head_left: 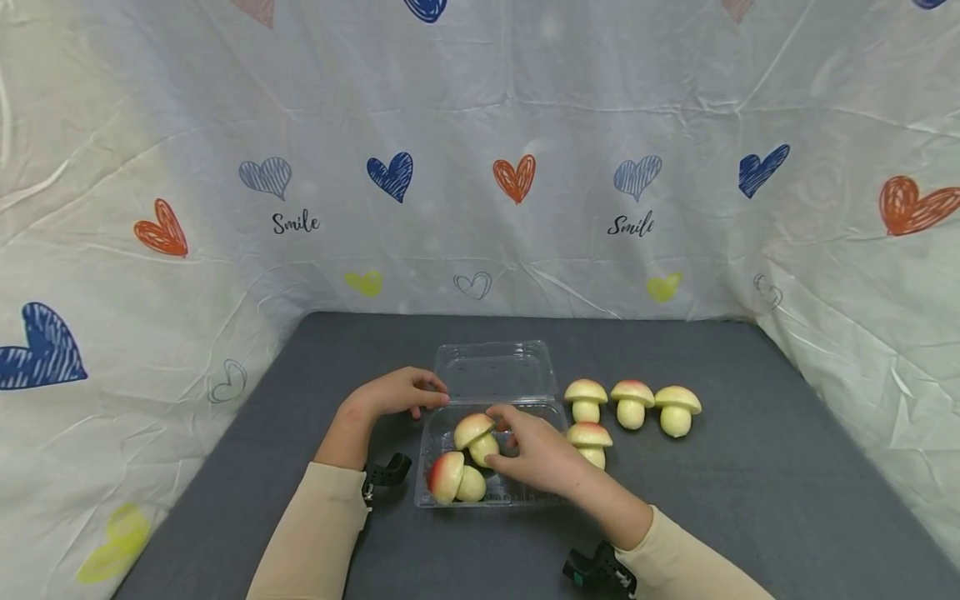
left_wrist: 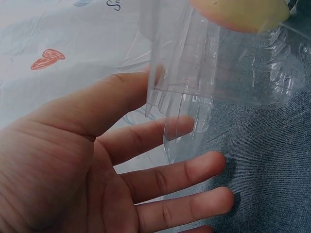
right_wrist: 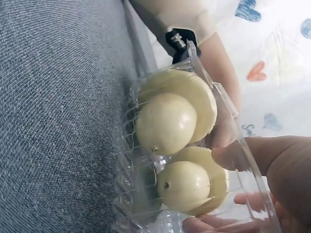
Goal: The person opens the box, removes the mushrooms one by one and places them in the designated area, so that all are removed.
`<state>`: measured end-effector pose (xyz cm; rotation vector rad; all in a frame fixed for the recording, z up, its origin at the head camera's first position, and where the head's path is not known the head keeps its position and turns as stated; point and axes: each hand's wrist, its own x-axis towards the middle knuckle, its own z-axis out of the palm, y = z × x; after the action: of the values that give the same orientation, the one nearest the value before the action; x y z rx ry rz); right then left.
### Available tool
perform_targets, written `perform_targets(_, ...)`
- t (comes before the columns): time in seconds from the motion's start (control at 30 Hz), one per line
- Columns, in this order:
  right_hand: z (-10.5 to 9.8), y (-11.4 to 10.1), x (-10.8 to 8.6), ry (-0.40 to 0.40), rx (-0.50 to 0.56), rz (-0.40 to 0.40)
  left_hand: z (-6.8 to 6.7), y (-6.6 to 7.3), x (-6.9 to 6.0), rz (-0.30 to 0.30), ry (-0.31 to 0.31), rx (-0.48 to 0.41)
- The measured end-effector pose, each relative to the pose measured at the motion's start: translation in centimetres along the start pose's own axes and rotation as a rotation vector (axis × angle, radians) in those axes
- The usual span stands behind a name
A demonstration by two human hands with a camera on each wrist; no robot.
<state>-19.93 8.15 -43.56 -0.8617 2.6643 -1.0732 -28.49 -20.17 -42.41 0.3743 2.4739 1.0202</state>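
A clear plastic container (head_left: 495, 503) holds two toy mushrooms in its left part. The front one (head_left: 446, 479) lies on its side; the other (head_left: 474, 432), behind it, is between the thumb and fingers of my right hand (head_left: 543, 454). The right wrist view shows my thumb (right_wrist: 243, 154) and fingertips on either side of this mushroom's cap (right_wrist: 218, 177). My left hand (head_left: 397, 393) is at the container's back left corner. In the left wrist view, the left hand (left_wrist: 112, 160) has its thumb at the clear rim and its other fingers extended outside the wall.
The container's lid (head_left: 495, 371) stands open at the back. Right of the container are several more mushrooms: a row of three (head_left: 632, 404) and one (head_left: 590, 442) nearer the front, close to my right hand. A curtain (head_left: 480, 233) printed with hearts surrounds the dark table (head_left: 712, 517).
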Motion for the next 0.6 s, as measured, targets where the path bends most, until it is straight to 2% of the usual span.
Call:
perform_targets(0.17, 0.13, 0.19, 0.16, -0.039, 0.013, -0.009, -0.07, -0.09, 0.08, 0.000, 0.001, -0.003)
perform_targets(0.37, 0.45, 0.60, 0.30, -0.119, 0.006, -0.073, 0.04, -0.18, 0.00, -0.002, 0.008, 0.011)
perform_targets(0.6, 0.58, 0.51, 0.24, -0.085, -0.004, -0.100, 0.07, -0.12, 0.04, 0.003, 0.007, 0.016)
